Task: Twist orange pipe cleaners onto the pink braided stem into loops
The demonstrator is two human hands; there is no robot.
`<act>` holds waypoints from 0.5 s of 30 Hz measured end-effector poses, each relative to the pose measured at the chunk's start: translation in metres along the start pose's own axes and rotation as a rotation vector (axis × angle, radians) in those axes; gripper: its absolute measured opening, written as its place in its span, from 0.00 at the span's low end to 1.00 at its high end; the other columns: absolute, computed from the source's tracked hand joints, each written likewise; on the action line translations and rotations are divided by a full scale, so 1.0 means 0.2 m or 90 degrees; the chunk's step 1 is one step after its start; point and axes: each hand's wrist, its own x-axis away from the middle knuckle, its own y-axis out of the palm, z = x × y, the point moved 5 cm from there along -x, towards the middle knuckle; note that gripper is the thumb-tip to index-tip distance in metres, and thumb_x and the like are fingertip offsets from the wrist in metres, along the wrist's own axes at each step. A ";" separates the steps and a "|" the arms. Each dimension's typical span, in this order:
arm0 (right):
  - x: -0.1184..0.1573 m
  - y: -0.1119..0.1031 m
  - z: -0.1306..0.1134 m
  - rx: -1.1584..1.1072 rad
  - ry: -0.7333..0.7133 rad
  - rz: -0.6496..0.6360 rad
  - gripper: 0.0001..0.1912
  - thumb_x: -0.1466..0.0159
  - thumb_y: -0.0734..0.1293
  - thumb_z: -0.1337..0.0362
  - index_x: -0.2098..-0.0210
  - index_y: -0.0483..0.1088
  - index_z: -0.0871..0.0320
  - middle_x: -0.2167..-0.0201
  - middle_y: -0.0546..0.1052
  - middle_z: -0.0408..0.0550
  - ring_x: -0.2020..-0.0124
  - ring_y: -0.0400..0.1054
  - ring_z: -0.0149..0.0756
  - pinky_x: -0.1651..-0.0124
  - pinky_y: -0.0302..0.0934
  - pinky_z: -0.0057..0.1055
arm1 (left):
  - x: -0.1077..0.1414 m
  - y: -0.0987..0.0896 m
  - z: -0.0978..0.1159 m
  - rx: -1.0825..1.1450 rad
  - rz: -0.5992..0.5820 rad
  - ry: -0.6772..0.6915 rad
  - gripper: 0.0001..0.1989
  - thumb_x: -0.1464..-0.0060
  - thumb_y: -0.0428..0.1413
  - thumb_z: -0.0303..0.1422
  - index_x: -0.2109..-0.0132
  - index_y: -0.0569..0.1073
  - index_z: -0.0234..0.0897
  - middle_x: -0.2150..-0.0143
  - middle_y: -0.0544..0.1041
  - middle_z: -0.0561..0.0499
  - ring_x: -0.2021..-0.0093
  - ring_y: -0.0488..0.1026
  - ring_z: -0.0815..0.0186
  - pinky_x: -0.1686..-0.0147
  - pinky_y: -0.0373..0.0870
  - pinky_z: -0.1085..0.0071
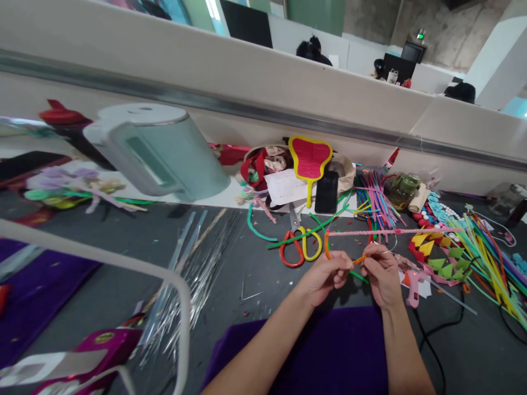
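An orange pipe cleaner runs between my two hands. My left hand is closed, pinching it between thumb and fingers, and my right hand pinches it just to the right. An orange length also rises above my left hand, meeting the left end of a long pink pipe cleaner that stretches to the right. Part of the orange piece is hidden by my fingers. Scissors with red and yellow handles lie left of my hands. A green pipe cleaner shows beneath them.
A pale green kettle stands at the left behind silvery strips. A pink glue gun with a black cable lies right of my right hand. Bundled coloured pipe cleaners, a black phone and a red-yellow fan are behind.
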 end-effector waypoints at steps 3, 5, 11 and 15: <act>0.00 0.01 0.01 0.008 0.001 -0.029 0.09 0.50 0.73 0.66 0.70 0.72 0.56 0.69 0.69 0.41 0.78 0.62 0.24 0.77 0.58 0.24 | 0.00 0.01 -0.01 0.043 -0.036 -0.043 0.07 0.64 0.60 0.27 0.80 0.67 0.32 0.89 0.59 0.60 0.88 0.49 0.80 0.86 0.46 0.80; 0.00 0.01 0.01 0.022 -0.002 -0.037 0.08 0.49 0.73 0.66 0.69 0.72 0.56 0.70 0.69 0.41 0.78 0.62 0.24 0.77 0.58 0.24 | 0.00 0.01 -0.01 0.049 -0.042 -0.051 0.07 0.64 0.60 0.26 0.81 0.67 0.32 0.88 0.59 0.60 0.88 0.49 0.80 0.86 0.45 0.80; 0.00 -0.01 0.01 0.090 -0.031 -0.026 0.08 0.47 0.72 0.67 0.67 0.73 0.56 0.74 0.69 0.39 0.78 0.62 0.25 0.75 0.59 0.23 | 0.01 0.01 0.00 0.021 -0.024 -0.036 0.07 0.64 0.60 0.27 0.81 0.68 0.32 0.89 0.59 0.60 0.88 0.50 0.80 0.86 0.45 0.80; 0.00 -0.01 0.01 0.116 -0.049 -0.019 0.07 0.47 0.72 0.66 0.68 0.73 0.55 0.74 0.69 0.39 0.77 0.62 0.26 0.76 0.59 0.23 | 0.01 0.00 0.01 0.006 -0.012 -0.026 0.07 0.64 0.60 0.27 0.81 0.68 0.32 0.89 0.60 0.59 0.88 0.51 0.79 0.86 0.45 0.79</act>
